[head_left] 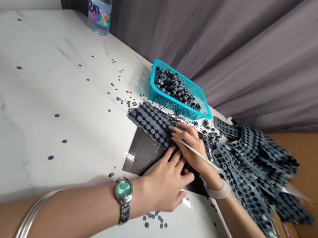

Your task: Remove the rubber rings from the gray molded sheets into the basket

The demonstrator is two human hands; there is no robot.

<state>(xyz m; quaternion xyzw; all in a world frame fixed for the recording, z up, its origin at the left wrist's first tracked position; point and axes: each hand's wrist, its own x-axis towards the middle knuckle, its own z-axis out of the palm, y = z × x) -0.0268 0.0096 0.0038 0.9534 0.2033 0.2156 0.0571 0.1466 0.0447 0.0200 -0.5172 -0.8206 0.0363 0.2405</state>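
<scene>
1. Left grip (pixel 165 185) apart, fingers flat on dotted rubber sheet (pixel 151 126), atop white bench (pixel 39 92).
2. Right grip (pixel 191 146) clamped on thin white stick (pixel 202 158).
3. Risk: stick slipping, sheet shifting, loose black dots (pixel 64 141) scattering off bench.

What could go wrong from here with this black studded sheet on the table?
Loose small black discs scattered over the white marble table could roll off and get lost. The perforated grey strips heaped at the table edge might slide off. The thin white stick in the right hand could snag or tear the black studded sheet under the left hand.
</scene>
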